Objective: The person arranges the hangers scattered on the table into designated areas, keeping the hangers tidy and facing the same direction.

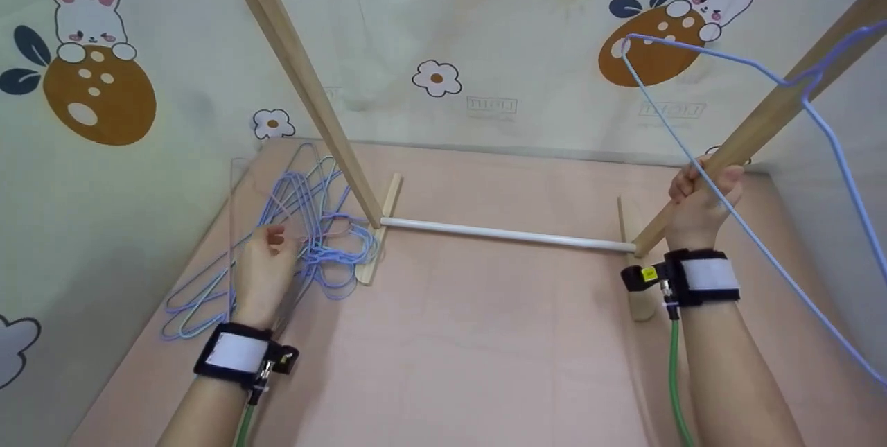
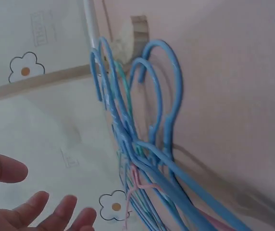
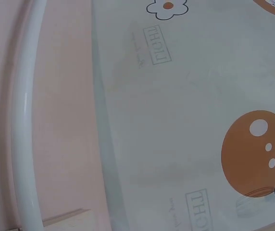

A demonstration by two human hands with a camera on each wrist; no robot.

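Left hand (image 1: 262,268) held open over hangers (image 1: 305,225) at 9 o'clock, right hand (image 1: 701,201) fingers gripped round post (image 1: 762,121) at 3 o'clock

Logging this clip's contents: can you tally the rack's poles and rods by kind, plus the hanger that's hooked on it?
Wooden poles: 2
White rods: 2 (the top one only partly in view)
Wooden feet: 2
Hanger on rack: 1
Total: 7
The hanger pile by the left hand is too tangled to count.
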